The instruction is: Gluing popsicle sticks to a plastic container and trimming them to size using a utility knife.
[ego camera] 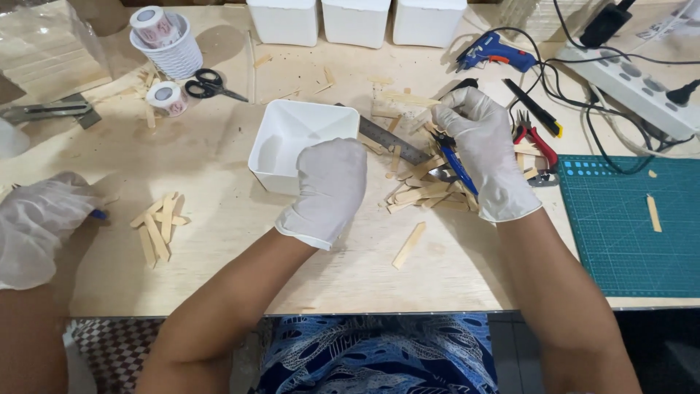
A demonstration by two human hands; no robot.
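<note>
- Left hand [326,191], gloved in white, sits curled against the near corner of the white square tub [295,142], fingers folded down on its rim; whether it truly grips the wall I cannot tell from this angle.
- Right hand [477,149], also gloved, is closed around blue-handled cutters [453,162], handles pointing back toward the wrist, tip up near the fingertips.
- It looks to pinch a wooden stick at that tip, but the glove hides the contact.
- Right under that hand lies the heap of wooden sticks [426,191], piled loosely, most with their long axes running left-right, slightly slanted.
- So the sticks lie just right of the tub, and the right hand is plainly the nearer one; the left hand is a short way off across the steel ruler [390,140].
- One stray stick [409,244] rests alone on the table, nearer the body, tilted diagonally between the two forearms.
- Red pliers [536,142] lie just right of the working hand, beside the green cutting mat [627,241].
- At far left another person's gloved hand [36,226] rests near a second small stick pile [157,228].
</note>
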